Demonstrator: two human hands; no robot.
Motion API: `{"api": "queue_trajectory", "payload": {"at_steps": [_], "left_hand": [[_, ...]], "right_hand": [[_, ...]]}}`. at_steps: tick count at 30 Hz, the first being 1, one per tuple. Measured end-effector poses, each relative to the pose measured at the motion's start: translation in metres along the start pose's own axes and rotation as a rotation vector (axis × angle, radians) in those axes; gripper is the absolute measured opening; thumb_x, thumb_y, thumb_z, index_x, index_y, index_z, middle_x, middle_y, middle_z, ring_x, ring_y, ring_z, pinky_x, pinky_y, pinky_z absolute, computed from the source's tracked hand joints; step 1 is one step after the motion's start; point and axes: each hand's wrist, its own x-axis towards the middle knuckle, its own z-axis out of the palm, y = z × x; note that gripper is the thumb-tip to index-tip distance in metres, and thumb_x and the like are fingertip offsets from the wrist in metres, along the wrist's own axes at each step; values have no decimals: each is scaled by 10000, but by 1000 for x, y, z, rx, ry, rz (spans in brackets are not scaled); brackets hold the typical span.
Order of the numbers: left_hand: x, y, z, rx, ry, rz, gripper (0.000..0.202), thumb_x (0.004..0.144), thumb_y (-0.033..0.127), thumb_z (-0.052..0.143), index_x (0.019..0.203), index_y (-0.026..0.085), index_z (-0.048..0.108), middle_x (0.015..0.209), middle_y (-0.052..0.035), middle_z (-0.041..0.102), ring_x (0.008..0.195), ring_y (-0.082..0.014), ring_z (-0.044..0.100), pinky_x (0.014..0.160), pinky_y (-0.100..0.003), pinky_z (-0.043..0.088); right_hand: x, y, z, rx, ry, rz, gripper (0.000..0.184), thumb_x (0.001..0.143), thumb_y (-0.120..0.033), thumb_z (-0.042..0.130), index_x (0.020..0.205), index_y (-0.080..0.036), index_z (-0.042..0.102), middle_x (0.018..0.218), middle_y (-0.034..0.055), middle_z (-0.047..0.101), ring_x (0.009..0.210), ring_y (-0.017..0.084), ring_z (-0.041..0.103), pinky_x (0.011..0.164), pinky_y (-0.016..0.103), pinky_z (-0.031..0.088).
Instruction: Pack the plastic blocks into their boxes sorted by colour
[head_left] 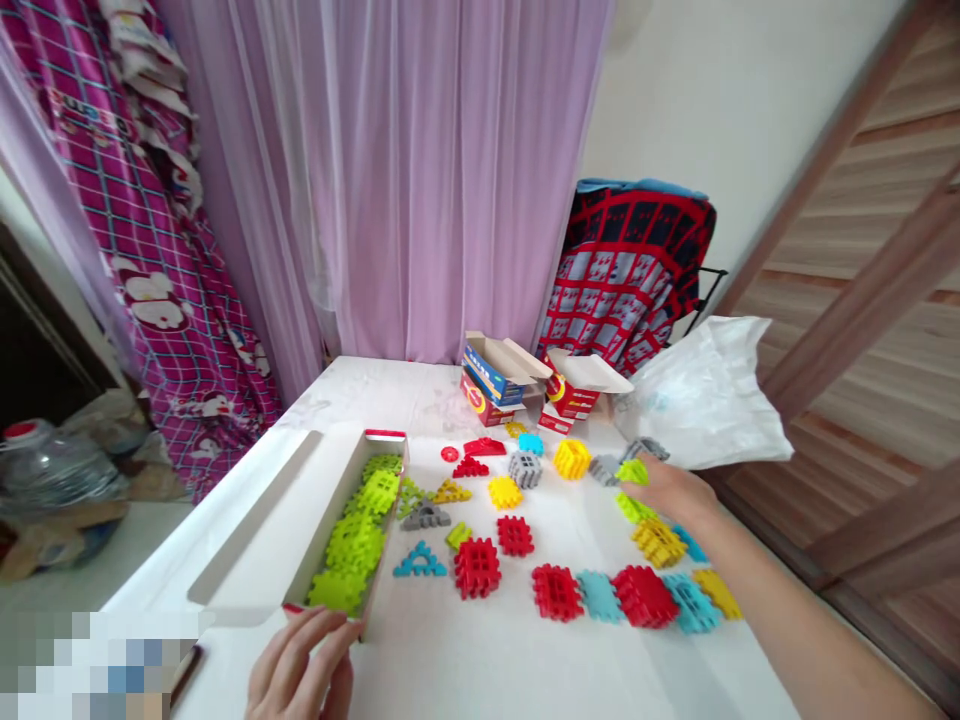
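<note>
My left hand (304, 665) rests at the near end of a long white box lid (330, 500), fingers curled against its corner; the lid holds several lime-green waffle blocks (360, 530). My right hand (671, 492) reaches over the right side of the white table (465, 660), fingers closed around a lime-green block (634, 472). Loose waffle blocks lie spread between the hands: red ones (477, 566), a yellow one (658, 541), light blue ones (690, 603), grey ones (525, 467) and a blue triangle (421, 562).
Two opened cardboard boxes (499, 375) (577, 390) stand at the table's far edge. A white plastic bag (705, 400) lies at the right. Purple curtains hang behind, a red patterned blanket drapes a chair (630, 270), and a water jug (52, 465) sits at the left.
</note>
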Motion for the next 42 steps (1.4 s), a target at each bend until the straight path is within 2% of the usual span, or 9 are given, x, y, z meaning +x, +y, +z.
{"api": "queue_trajectory", "payload": {"at_steps": [4,9,12,15,19,23,26,34,42], "left_hand": [[-3,3,0,-25,-39,-18,246,846,99,547,1029,223,655,980,-42,700,1001,-166,630,904,-280,463],[-4,5,-1,-46,-56,-52,259,846,92,542,1035,224,660,990,-41,702,1022,-162,625,929,-277,460],[-3,7,-3,-63,-57,-78,267,847,89,532,1033,230,661,986,-37,705,1029,-162,623,926,-274,466],[-2,9,-3,-80,-50,-102,276,840,88,538,1036,240,661,987,-29,707,1036,-160,617,931,-273,467],[-3,10,-2,-106,-33,-130,310,821,64,543,1033,255,663,981,-15,711,1037,-154,619,942,-269,469],[-6,9,0,-111,-34,-130,335,808,53,549,1039,266,664,978,-9,714,1028,-152,626,934,-272,478],[-8,8,2,-112,-34,-124,341,803,50,561,1044,266,666,974,-7,717,1027,-152,626,935,-273,476],[-5,9,1,-98,-49,-109,296,825,85,555,1044,255,659,993,-21,714,1036,-163,625,924,-281,475],[-13,-4,7,-11,-15,-7,272,831,111,568,1049,245,660,981,-33,709,986,-169,641,889,-298,475]], "right_hand": [[-25,-65,-27,154,114,-294,649,794,-493,587,1371,-210,500,1142,134,705,1028,318,658,788,359,459],[-74,-194,-57,272,58,-712,687,752,-510,623,1365,-232,486,1148,98,695,1025,271,649,765,301,438],[-91,-258,-66,232,43,-844,689,756,-543,605,1362,-241,480,1059,89,717,964,272,667,736,308,437],[-93,-301,-65,188,26,-931,653,758,-537,598,1336,-253,491,1026,64,726,940,253,673,724,299,437],[-82,-331,-58,100,59,-972,625,773,-534,599,1321,-250,503,1053,61,717,978,245,659,769,310,444],[-72,-337,-52,76,159,-956,661,748,-494,680,1325,-216,513,1233,124,632,1156,290,560,916,375,413],[-70,-323,-47,146,210,-923,628,779,-446,679,1340,-219,512,1319,129,571,1193,279,524,953,381,399],[-66,-246,-28,235,215,-878,317,854,-199,548,1132,-227,698,1202,66,659,1114,210,572,956,316,400],[-82,-217,-36,246,232,-918,280,870,-226,531,1056,-247,740,1130,45,713,1080,187,603,936,289,411]]}}
